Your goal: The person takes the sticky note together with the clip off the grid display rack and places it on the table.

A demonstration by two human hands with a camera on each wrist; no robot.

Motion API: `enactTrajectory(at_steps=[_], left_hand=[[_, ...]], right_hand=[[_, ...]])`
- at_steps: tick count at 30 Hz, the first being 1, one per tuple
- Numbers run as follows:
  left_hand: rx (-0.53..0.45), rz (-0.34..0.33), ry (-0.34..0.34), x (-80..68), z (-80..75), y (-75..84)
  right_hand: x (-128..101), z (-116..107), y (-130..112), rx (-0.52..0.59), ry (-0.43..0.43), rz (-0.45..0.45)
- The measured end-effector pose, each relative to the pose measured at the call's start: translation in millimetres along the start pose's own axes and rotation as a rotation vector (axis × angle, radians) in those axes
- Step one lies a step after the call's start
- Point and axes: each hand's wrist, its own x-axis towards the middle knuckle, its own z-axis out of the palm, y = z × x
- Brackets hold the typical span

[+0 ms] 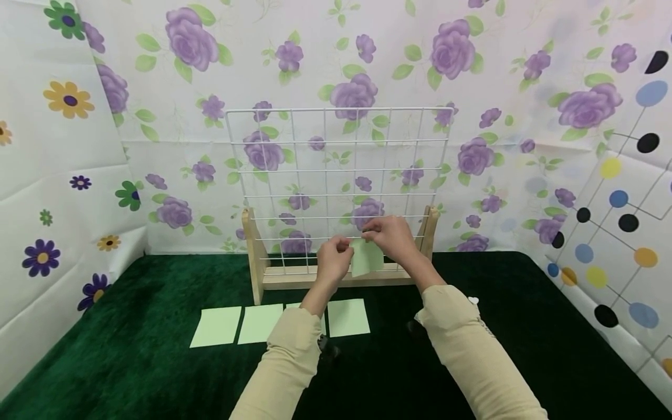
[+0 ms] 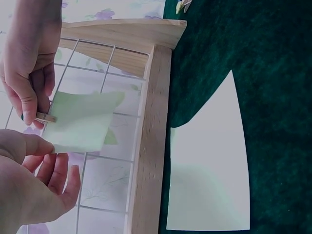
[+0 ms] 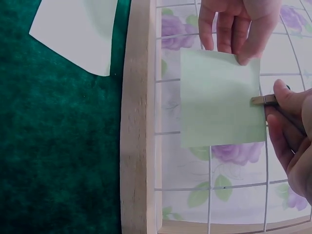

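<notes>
A white wire grid (image 1: 336, 169) stands upright in a wooden stand (image 1: 255, 251) at the back of the green cloth. A small pale green paper (image 1: 367, 258) hangs against the grid's lower wires. My left hand (image 1: 341, 248) pinches one edge of that paper (image 3: 219, 102). My right hand (image 1: 370, 236) grips a small wooden clothespin (image 3: 263, 100), which sits on the paper's top edge at a wire. In the left wrist view the clothespin (image 2: 45, 117) shows between the right hand's thumb and finger, with the paper (image 2: 83, 122) beside it.
Three pale green sheets (image 1: 216, 326) (image 1: 259, 324) (image 1: 348, 318) lie in a row on the green cloth (image 1: 131, 361) in front of the stand, and another is partly hidden by my left arm. Floral paper walls close in the back and both sides.
</notes>
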Motion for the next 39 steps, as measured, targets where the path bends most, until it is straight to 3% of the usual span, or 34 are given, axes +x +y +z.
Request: enactTrajectory(at_steps=[10, 22, 34, 39], left_hand=[[0.019, -0.016, -0.028, -1.8, 4.3, -1.6], [-0.014, 0.037, 0.015, -1.3, -2.6, -6.9], [-0.024, 0.037, -0.015, -5.1, -13.8, -17.0], [-0.024, 0.044, -0.023, -6.2, -19.0, -20.7]], right_hand=[[-7.5, 0.3, 3.6, -0.033, 0.053, 0.02], [-7.1, 1.0, -2.5, -0.081, 0.154, -0.073], [-15.0, -1.7, -1.7, 0.067, 0.143, 0.01], [-21.6, -3.5, 1.2, 0.157, 0.123, 0.002]])
